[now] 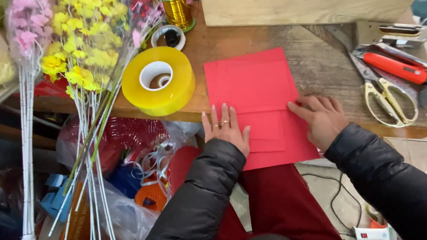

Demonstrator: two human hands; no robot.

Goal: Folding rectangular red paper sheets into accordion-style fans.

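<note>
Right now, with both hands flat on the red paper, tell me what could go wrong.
1. The red paper sheets overhang the near edge of the wooden table; if the left hand or right hand lifts, they may slide off.
2. The scissors and red utility knife lie close by the right hand; a careless reach could cut.
3. The yellow tape roll sits at the table edge and might get knocked down.

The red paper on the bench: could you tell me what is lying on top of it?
Both hands press on the red paper: left hand at its left edge, right hand on the right. Folded flaps overlap near the middle. Whatever lies beneath the sheet is covered.
</note>
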